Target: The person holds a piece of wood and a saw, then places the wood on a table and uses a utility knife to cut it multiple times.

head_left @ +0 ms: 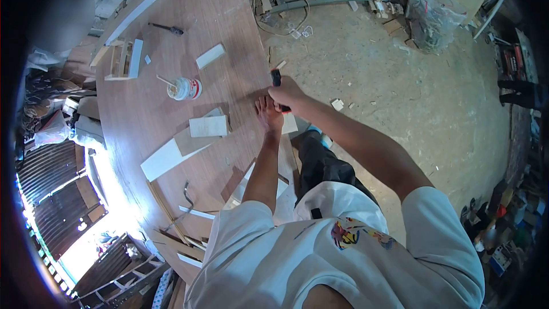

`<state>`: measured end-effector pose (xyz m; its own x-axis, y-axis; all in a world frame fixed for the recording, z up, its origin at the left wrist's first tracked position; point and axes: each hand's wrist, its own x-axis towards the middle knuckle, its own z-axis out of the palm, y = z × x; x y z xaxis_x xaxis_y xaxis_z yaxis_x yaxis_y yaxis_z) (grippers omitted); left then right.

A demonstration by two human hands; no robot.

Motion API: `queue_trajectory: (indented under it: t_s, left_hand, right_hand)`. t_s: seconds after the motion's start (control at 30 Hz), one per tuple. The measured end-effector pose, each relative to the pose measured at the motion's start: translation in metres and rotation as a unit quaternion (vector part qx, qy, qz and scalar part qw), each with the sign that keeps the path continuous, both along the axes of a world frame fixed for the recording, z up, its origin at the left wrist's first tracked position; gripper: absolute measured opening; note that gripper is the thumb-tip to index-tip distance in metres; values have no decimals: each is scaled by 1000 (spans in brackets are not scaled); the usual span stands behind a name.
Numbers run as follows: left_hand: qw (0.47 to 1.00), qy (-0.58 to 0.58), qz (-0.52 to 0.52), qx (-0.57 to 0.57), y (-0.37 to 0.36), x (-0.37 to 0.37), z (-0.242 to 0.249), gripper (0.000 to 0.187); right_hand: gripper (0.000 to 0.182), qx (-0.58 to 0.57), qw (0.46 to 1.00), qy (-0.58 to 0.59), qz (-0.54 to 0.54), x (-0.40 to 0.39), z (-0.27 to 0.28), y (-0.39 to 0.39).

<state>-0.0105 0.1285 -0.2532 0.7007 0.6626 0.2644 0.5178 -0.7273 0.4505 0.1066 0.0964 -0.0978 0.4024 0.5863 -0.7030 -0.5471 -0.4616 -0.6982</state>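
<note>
Right hand [287, 94]: fingers wrapped tight round a black-handled tool [277, 77], at the brown wooden tabletop's [148, 109] edge. Left hand [269, 113]: fingers flat, together, steadying there. White glue tub [184, 88], pale wooden offcuts [209, 126] lie further along the tabletop.

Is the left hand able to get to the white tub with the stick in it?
Probably yes. The left hand lies flat on the table, and only bare tabletop shows between it and the white tub.

fisheye warp, dark corners, daylight glare lower left
</note>
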Motion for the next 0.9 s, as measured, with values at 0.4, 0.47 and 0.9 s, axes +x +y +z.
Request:
queue_trajectory:
  t_s: [0.4,0.47,0.9]
  left_hand:
    - [998,45,-13,-29,-3,-5,1,26]
    - [1000,-16,-18,20,4,-2,-7,34]
    - [1000,19,-17,-5,3,-3,-18,31]
  right_hand:
    - [6,1,995,-103,8,-21,-18,-16]
    - [5,-68,993,-92,26,-12,-43,7]
    - [9,22,1000,18,8,1,59,-29]
